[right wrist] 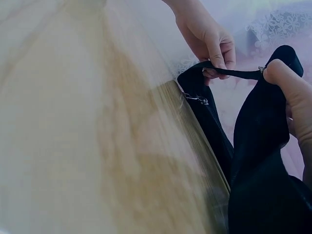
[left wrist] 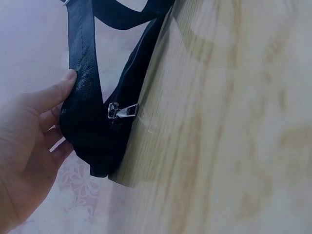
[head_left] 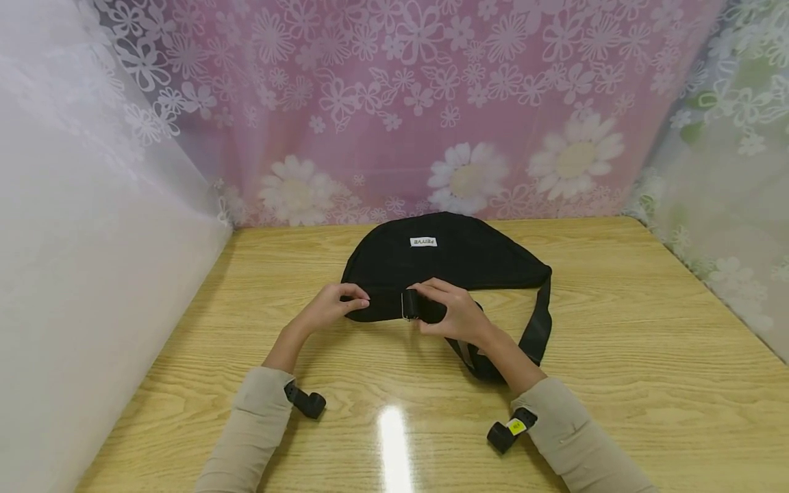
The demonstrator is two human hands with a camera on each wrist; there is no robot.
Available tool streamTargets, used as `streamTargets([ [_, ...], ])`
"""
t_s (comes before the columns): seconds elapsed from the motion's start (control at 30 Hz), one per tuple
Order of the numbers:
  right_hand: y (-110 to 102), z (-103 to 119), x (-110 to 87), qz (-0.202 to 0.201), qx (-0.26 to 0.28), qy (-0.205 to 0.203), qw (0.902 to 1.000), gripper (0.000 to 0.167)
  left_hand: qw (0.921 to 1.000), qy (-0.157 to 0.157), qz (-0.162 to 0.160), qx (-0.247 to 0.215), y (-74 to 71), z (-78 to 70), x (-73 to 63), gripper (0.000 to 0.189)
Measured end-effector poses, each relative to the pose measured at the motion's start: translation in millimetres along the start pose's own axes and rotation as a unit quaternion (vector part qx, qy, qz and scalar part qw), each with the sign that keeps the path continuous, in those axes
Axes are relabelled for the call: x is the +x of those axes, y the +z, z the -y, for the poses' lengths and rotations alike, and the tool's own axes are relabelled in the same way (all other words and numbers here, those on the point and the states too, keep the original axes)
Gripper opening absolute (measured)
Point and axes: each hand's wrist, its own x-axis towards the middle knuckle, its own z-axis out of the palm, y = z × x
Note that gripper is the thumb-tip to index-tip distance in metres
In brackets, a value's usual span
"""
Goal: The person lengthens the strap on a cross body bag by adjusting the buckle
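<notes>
A black sling bag [head_left: 444, 257] with a small white label [head_left: 423, 242] lies on the table, its curved side away from me. At the bag's left end my left hand [head_left: 335, 302] pinches the strap [left wrist: 82, 53] between thumb and fingers. Beside the metal strap buckle [head_left: 405, 306], my right hand [head_left: 457, 313] grips the strap, its thumb close to the buckle in the right wrist view. Between the two hands the strap runs taut. A silver zipper pull [left wrist: 127, 111] hangs near the bag's left corner. The right palm is partly hidden.
The wooden table [head_left: 203, 370] bears a bright light streak in front. More strap [head_left: 538, 329] loops from the bag's right corner toward my right wrist. A pink flowered curtain [head_left: 370, 123] stands behind, with pale sheets at left and right. Both wrists carry small black cameras [head_left: 308, 402].
</notes>
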Motion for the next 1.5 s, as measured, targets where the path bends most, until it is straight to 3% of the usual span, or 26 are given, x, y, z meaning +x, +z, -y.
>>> streamTargets([
  [0.73,-7.5,0.3,4.7,-0.003,0.016,-0.034,0.9993,0.051,0.9997,0.001,-0.018,-0.014,-5.5,-2.0,-3.0,0.014],
  [1.17,-11.4,-0.8,-0.2,-0.025,0.062,-0.019,0.9975,0.058,0.9997,0.0,-0.024,-0.004,-7.8,5.3,-3.3,0.013],
  [1.5,-33.3,32.4,13.9,-0.047,0.085,-0.033,0.9947,0.054,0.9995,-0.02,-0.025,-0.008,-9.6,6.8,-3.5,0.013],
])
